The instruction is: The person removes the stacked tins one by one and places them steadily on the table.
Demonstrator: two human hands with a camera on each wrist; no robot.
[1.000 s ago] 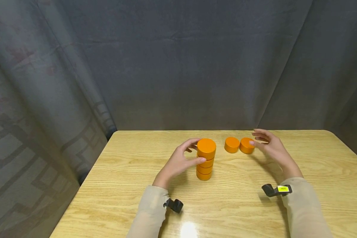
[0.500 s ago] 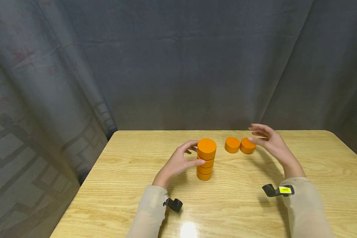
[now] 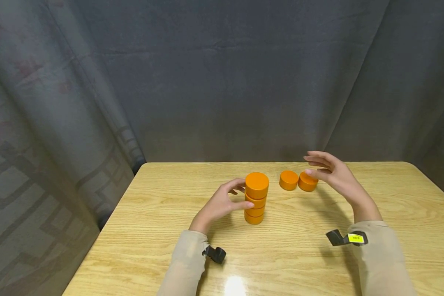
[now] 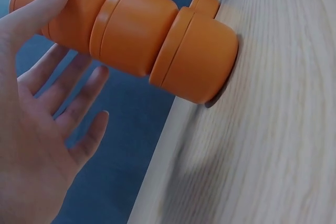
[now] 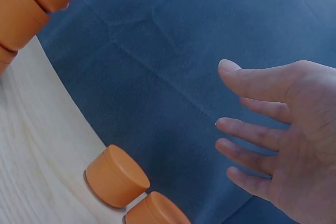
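We see the left hand (image 3: pixel 218 203) cupped beside a stack (image 3: pixel 256 198) of 4 orange discs near the middle of the table (image 3: pixel 151 230), thumb tip on the stack's side, fingers relaxed and grasping nothing. The right hand (image 3: pixel 334 174) hovers released, fingers straight, just above the nearer of 2 loose discs (image 3: pixel 298 181) lying side by side right of the stack.

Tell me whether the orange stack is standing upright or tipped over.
Upright. The stack stands on the table, discs slightly offset, with the left hand cupped beside it.
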